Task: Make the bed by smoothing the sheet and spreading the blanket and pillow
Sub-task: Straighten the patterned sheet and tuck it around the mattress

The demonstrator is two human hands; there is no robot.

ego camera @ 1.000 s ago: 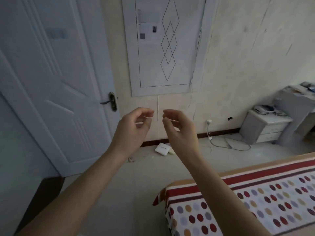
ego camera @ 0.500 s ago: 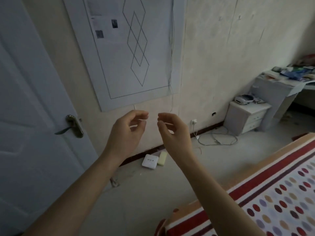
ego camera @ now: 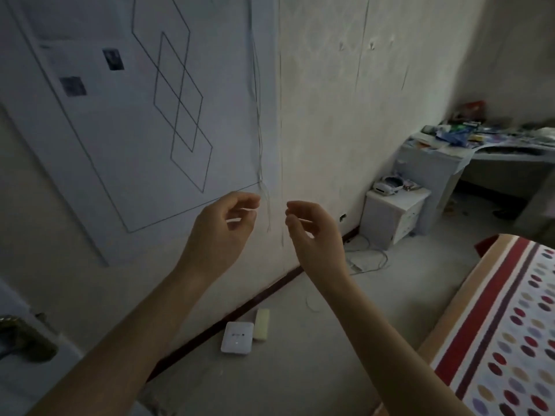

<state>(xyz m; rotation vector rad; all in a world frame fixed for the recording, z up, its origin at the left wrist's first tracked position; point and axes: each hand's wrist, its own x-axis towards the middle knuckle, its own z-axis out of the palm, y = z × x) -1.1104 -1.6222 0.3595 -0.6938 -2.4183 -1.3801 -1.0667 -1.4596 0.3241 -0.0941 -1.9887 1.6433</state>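
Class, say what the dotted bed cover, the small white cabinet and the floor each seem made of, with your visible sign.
Dotted bed cover: woven cloth, matt; printed dots and stripes, soft folded corner.
Small white cabinet: probably painted wood or board, smooth; flat panels, drawer fronts.
Floor: likely bare concrete, dull grey; no tile joints show.

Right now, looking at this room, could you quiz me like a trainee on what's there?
1. True or false: the left hand grips the spotted sheet.
2. What lies on the floor by the wall? A) white box B) pillow C) shoe
3. Which is nearer that sheet, the left hand or the right hand?
Key: 1 false; 2 A; 3 right hand.
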